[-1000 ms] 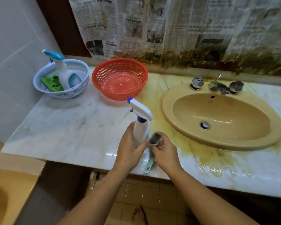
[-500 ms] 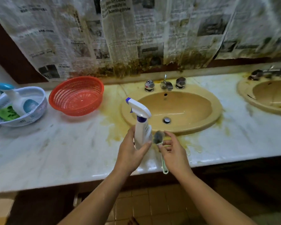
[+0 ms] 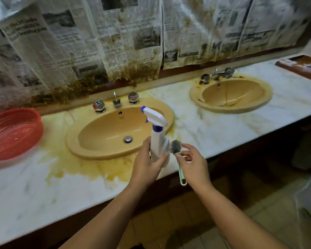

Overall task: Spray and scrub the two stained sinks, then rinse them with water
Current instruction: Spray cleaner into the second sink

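Sinks, head view: two tan basins are set in the marble counter [image 3: 214,130]; the near sink [image 3: 74,141] is seen just beyond the hands, the far sink [image 3: 196,97] well apart to the right.
Spray bottle [image 3: 158,141]: held upright over the near sink's right rim, its body gripped by the left hand [image 3: 147,164], nozzle pointed left.
Brush [image 3: 176,150]: pinched below the bristles by the right hand [image 3: 194,164]; the green handle is hung past the counter's front edge.
Edges: yellow-brown stain [image 3: 90,168] is spread from the near rim almost to the front edge.
Open room: bare marble is seen between the sinks; a red basket [image 3: 13,133] is set left, apart from the near rim.
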`<control>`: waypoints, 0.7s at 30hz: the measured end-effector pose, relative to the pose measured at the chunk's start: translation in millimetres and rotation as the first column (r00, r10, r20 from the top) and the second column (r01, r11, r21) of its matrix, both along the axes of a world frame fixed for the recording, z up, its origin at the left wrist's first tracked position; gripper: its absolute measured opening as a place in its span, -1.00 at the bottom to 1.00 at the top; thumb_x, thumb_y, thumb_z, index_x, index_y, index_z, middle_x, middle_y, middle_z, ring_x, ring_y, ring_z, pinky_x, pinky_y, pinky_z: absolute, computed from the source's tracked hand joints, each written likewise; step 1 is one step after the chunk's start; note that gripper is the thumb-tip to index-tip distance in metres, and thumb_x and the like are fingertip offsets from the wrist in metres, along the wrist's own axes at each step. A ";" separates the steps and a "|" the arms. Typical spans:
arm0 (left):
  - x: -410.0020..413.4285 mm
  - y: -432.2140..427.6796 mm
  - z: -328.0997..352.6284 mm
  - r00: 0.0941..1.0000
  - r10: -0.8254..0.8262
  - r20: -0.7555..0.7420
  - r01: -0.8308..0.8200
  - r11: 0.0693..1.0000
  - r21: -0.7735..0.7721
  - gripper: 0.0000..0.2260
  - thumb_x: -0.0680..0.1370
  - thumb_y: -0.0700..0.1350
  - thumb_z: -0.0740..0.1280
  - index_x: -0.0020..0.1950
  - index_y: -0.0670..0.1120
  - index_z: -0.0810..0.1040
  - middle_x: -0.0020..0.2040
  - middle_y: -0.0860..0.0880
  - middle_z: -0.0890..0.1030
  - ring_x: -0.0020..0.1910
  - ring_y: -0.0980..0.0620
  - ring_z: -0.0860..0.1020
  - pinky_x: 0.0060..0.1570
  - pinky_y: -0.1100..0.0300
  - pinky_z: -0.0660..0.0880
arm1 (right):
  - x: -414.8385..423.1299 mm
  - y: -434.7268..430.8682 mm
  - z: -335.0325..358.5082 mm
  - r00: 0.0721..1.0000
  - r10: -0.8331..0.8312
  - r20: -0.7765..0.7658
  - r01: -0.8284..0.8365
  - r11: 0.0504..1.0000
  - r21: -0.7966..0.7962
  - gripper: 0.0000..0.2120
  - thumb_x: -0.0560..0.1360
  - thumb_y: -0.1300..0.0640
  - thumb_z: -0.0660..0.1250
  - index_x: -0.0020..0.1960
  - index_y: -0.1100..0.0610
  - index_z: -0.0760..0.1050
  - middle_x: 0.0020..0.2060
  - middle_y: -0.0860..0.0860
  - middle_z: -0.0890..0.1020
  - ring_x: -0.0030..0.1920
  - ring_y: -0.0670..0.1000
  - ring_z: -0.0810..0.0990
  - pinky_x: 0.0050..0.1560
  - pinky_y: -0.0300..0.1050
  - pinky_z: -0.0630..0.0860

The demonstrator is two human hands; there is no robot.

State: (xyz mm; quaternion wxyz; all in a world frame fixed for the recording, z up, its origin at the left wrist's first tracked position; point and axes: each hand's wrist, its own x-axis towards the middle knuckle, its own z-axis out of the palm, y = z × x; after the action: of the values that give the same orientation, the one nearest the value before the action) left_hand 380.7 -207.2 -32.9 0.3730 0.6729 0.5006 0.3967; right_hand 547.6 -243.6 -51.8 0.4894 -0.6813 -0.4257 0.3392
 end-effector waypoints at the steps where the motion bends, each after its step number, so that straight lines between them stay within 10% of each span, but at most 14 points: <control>1: 13.1 4.1 0.1 1.000 -0.009 0.004 0.009 1.000 -0.004 -0.47 0.52 0.12 0.49 0.42 0.22 0.36 0.23 0.29 0.56 0.18 0.24 0.55 0.11 0.06 0.58 | 12.5 2.3 0.6 1.000 -0.016 0.004 0.016 1.000 0.000 -0.69 0.55 0.09 0.48 0.24 -0.15 0.54 -0.07 -0.10 0.67 -0.07 -0.10 0.65 -0.08 -0.26 0.52; 21: 199.6 166.6 -15.2 0.985 -0.169 0.027 0.171 0.979 -0.114 -0.59 0.56 0.07 0.46 0.29 0.38 0.38 0.16 0.36 0.57 0.14 0.35 0.55 0.07 0.27 0.55 | 214.4 144.1 -19.9 0.988 -0.056 0.145 0.081 0.981 -0.175 -0.75 0.53 0.06 0.50 0.16 -0.10 0.56 -0.07 -0.17 0.67 -0.07 -0.18 0.62 -0.03 -0.31 0.50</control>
State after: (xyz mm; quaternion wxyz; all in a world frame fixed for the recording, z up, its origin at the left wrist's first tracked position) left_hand 580.4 -40.6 -48.1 0.4482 0.6870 0.4603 0.3395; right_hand 762.1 -99.5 -71.7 0.4060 -0.7592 -0.4025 0.3111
